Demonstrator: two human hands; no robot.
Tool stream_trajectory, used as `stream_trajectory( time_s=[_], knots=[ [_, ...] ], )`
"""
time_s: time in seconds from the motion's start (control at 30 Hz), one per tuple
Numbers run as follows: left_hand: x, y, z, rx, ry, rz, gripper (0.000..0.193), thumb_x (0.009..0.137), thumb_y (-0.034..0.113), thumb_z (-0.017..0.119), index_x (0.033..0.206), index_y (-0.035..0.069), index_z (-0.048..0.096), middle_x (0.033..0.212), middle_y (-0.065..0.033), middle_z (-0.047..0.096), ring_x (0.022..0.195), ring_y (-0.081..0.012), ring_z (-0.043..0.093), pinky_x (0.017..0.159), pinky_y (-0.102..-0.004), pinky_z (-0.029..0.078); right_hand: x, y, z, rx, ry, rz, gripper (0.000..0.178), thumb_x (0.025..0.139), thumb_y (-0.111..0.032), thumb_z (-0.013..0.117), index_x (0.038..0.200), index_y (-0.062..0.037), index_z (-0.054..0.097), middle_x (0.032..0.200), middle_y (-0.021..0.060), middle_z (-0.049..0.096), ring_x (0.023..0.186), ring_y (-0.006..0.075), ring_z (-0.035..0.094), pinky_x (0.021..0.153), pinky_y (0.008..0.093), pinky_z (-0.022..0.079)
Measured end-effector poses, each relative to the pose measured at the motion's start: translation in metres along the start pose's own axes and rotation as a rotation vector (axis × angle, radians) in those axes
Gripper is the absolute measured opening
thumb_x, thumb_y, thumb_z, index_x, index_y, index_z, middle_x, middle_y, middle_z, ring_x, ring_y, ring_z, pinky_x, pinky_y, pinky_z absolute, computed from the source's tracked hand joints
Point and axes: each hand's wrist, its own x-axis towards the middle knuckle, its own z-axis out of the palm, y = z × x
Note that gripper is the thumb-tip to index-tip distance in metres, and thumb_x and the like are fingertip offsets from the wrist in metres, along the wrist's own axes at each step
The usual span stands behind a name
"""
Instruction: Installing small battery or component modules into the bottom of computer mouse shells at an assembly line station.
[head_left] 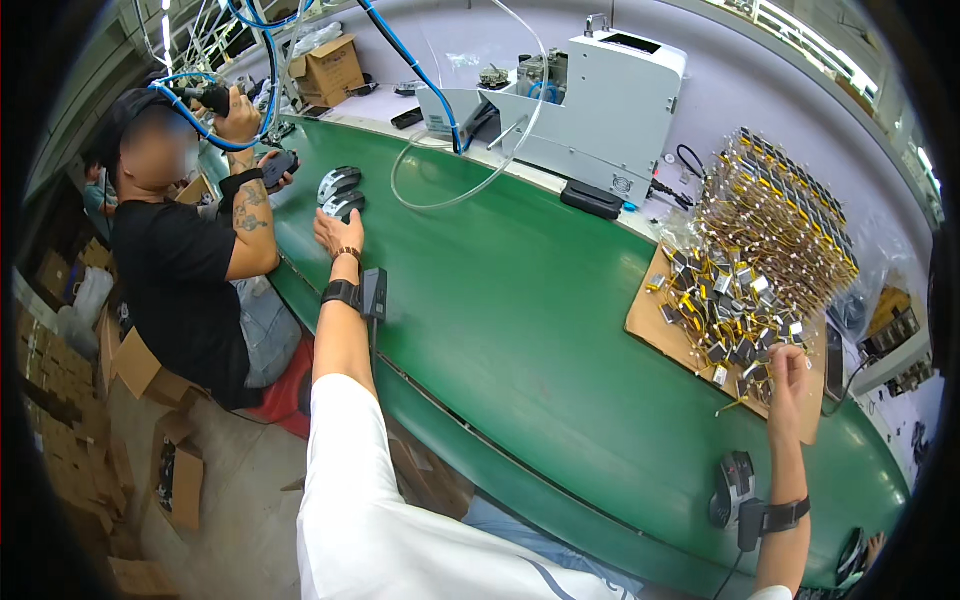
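Observation:
On the green bench to the left, my left hand [340, 232] reaches forward with its fingers closed on the near end of a black-and-grey computer mouse [343, 205]. A second computer mouse [338, 182] lies just beyond it. To the right, the fingertips of my right hand [788, 372] are pinched together at the near edge of a heap of small batteries with yellow leads [720, 305]. What the pinch holds, if anything, is too small to make out. Beside my right wrist rests another mouse-shaped part [735, 488], dark with grey sides. Both wrists carry black strapped devices.
The wired batteries lie on a cardboard sheet [650, 310], with dense rows stacked behind. A white machine [600, 110] stands along the back, a black case [591, 199] before it. Hoses hang overhead. At left, a co-worker [175, 250] holds a screwdriver-like tool and a dark part.

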Motion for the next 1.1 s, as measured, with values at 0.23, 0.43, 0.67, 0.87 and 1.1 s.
stream_trajectory(
  time_s=[0.23,0.43,0.67,0.87,1.1],
  knots=[
    [0.018,0.04,0.001,0.393,-0.323,0.109,0.092,0.066,0.073,0.061,0.124,0.002,0.056,0.118,-0.0224,0.06,0.112,-0.0379,0.056,0.093,-0.046,0.047,0.007,-0.03,-0.001,0.615,0.062,0.244,0.021,0.095,-0.022,0.057,0.104,-0.004,0.059,0.096,0.0048,0.062,0.095,0.0149,0.058,0.087,0.0329,0.042],
    [0.068,-0.004,0.005,0.161,-0.38,0.322,0.077,0.066,0.039,0.082,0.117,-0.004,0.043,0.117,-0.0241,0.057,0.108,-0.0377,0.056,0.096,-0.0408,0.042,-0.005,-0.065,0.031,0.611,-0.144,0.329,0.018,0.092,-0.022,0.063,0.092,-0.0041,0.062,0.086,0.0039,0.064,0.084,0.0128,0.061,0.081,0.0269,0.046],
    [-0.163,0.167,-0.126,-0.809,-1.106,0.497,0.058,0.081,0.011,0.07,0.135,0.007,0.048,0.126,-0.0068,0.054,0.113,-0.0188,0.052,0.097,-0.0307,0.041,-0.047,-0.069,0.027,0.673,-0.115,0.475,0.014,0.089,-0.022,0.067,0.088,-0.009,0.063,0.082,-0.0011,0.063,0.076,0.0085,0.061,0.068,0.0222,0.043],
    [-0.322,0.24,-0.203,-0.947,-1.414,0.708,0.03,0.083,0.008,0.069,0.113,0.014,0.069,0.105,-0.0049,0.05,0.095,-0.0148,0.05,0.087,-0.0286,0.044,-0.077,-0.076,0.034,0.699,-0.168,0.515,0.017,0.089,-0.024,0.067,0.09,-0.0077,0.063,0.078,-0.0023,0.059,0.072,0.0075,0.057,0.067,0.0222,0.042],
    [-0.379,0.251,-0.225,-0.979,-1.141,0.938,0.015,0.077,0.013,0.075,0.092,0.012,0.074,0.097,-0.0075,0.058,0.097,-0.0242,0.048,0.084,-0.0346,0.044,-0.096,-0.078,0.03,0.596,-0.214,0.429,0.016,0.089,-0.019,0.066,0.088,-0.0037,0.06,0.074,-0.001,0.056,0.066,0.0066,0.052,0.069,0.0241,0.048]
  ],
)
